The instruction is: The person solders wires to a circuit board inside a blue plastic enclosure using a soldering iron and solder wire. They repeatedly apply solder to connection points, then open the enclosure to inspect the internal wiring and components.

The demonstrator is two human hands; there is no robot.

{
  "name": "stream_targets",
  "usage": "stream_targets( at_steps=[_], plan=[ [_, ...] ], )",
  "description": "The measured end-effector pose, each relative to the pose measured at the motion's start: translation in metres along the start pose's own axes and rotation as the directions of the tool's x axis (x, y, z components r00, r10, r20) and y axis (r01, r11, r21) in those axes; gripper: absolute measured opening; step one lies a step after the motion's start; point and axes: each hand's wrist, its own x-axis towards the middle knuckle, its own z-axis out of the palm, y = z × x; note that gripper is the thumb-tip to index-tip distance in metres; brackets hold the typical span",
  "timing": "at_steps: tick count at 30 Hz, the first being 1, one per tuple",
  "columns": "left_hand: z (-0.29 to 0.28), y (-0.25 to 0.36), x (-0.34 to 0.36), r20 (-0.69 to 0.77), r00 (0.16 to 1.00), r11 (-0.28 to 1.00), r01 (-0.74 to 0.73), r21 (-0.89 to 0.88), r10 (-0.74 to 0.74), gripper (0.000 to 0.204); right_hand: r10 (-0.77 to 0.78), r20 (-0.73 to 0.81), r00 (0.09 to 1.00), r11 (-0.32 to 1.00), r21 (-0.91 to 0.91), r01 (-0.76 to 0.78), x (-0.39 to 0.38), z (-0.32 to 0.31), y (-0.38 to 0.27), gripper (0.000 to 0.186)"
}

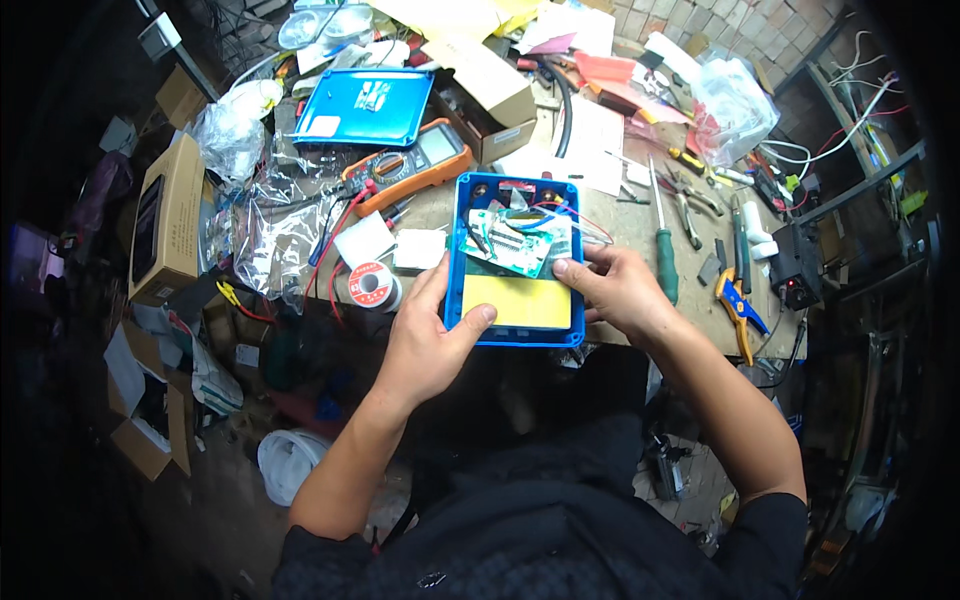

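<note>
Between my hands is an uncovered blue plastic box [577, 325] at the table's front edge. My left hand [428, 335] grips its left wall, thumb over the rim onto a yellow block [520, 303] inside. On the right side my right hand [622, 290] holds the wall, its thumb over the edge and fingers outside. A green circuit board [512, 243] with wires lies tilted in the box's far half, above the yellow block. What lies under the board is hidden. Just left of the box are a solder spool [372, 287] and a white square block [420, 248].
An orange multimeter [410, 165] and a blue lid [362, 108] lie beyond the box to the left. To the right are a green-handled screwdriver [665, 265], pliers [690, 205] and blue-yellow wire strippers [740, 312]. A cardboard box [168, 225] stands at the left edge.
</note>
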Motion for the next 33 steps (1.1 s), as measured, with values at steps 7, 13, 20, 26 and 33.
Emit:
stream_targets(
  at_steps=[7,13,20,26,33],
  plan=[
    [0.003,-0.007,0.005,0.007,1.000,0.996,0.030,-0.081,-0.030,0.071,-0.038,-0.062,0.997,0.990,0.130,0.046,0.007,0.006,0.011,0.048],
    [0.005,-0.009,0.003,-0.042,0.994,0.992,0.101,-0.073,-0.104,0.078,-0.102,-0.160,0.982,0.973,0.189,0.132,0.010,0.008,0.028,0.055],
    [0.005,-0.006,-0.019,-0.177,0.982,0.995,0.050,-0.091,-0.066,0.084,-0.552,-0.227,0.802,0.820,-0.322,0.473,-0.030,-0.006,0.036,0.044],
    [0.017,-0.003,-0.031,-0.281,0.958,0.998,-0.048,0.035,0.056,0.072,-0.843,-0.103,0.529,0.404,-0.770,0.494,-0.034,0.022,0.012,0.045],
    [-0.012,0.004,-0.005,-0.247,0.941,0.922,-0.131,0.363,0.231,0.051,-0.912,-0.124,0.391,0.329,-0.789,0.519,-0.038,0.042,-0.014,0.050]
  ],
)
